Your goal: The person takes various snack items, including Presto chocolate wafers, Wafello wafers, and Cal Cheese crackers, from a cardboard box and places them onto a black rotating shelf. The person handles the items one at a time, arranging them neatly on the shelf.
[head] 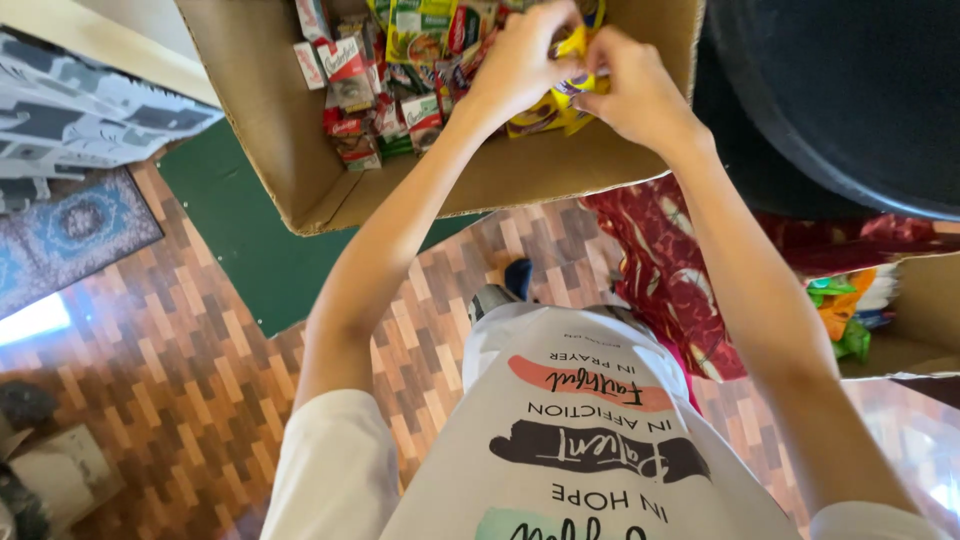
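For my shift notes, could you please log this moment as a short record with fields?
left hand: gripping the yellow packet, reaching into the box
right hand: also gripping the packet, fingers pinched on it
box: open cardboard box, holding red and green packets
below: patterned brick-style floor and green mat
right side: large dark tub, red cloth

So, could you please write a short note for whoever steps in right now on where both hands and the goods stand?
Left hand: closed in a grip on the yellow packets.
Right hand: gripping the same yellow packets from the other side.
Both hands are inside the open cardboard box, over its right part.
Red and white sachets lie piled in the box's left part.
A second box with green and orange items sits at the right.
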